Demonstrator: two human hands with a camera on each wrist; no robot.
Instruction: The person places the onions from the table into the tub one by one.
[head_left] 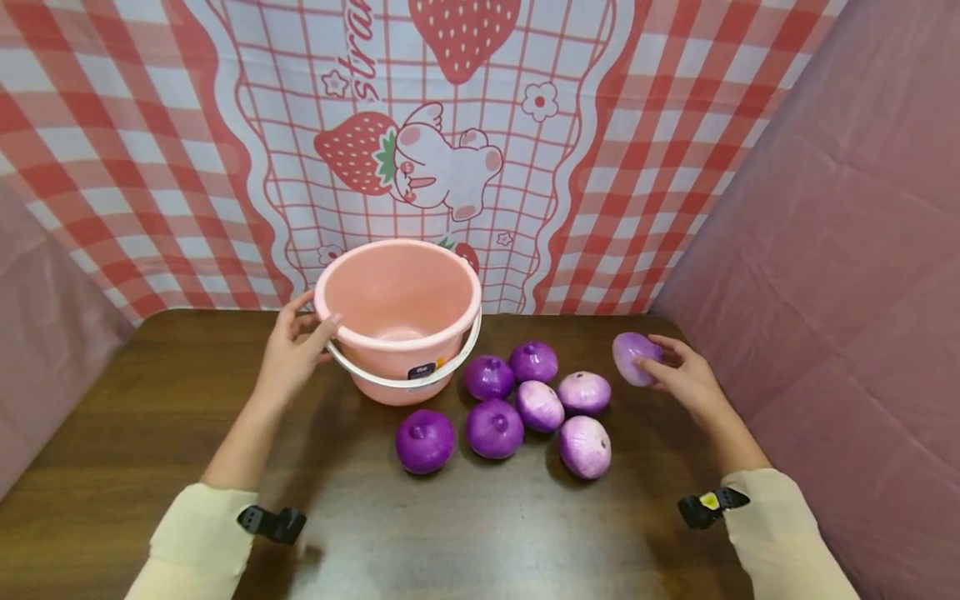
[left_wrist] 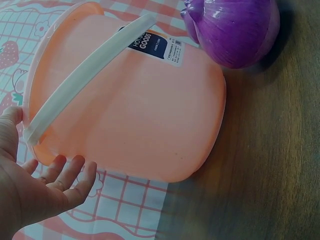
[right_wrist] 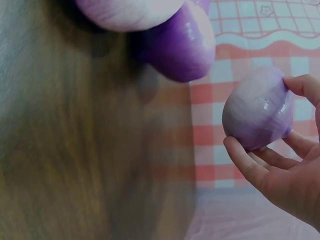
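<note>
On the left, my left hand (head_left: 295,342) grips the rim of a pink bucket (head_left: 401,367), thumb by the handle's end and fingers spread along the outer wall. The bucket stands upright with nothing inside, its white handle (left_wrist: 87,77) hanging down at the front. Over at the right, my right hand (head_left: 686,379) holds a pale purple onion (head_left: 633,357) between thumb and fingertips. That onion (right_wrist: 260,107) is raised off the table in the right wrist view. Between the hands lies a group of several purple onions (head_left: 495,428), some darker and some whitish on top.
A brown wooden table (head_left: 360,525) carries everything. Behind its far edge hangs a red-and-white checked cloth (head_left: 645,150) with strawberry prints. Plain pink cloth (head_left: 840,275) closes off the right side. The nearest onion (head_left: 425,442) lies just in front of the bucket.
</note>
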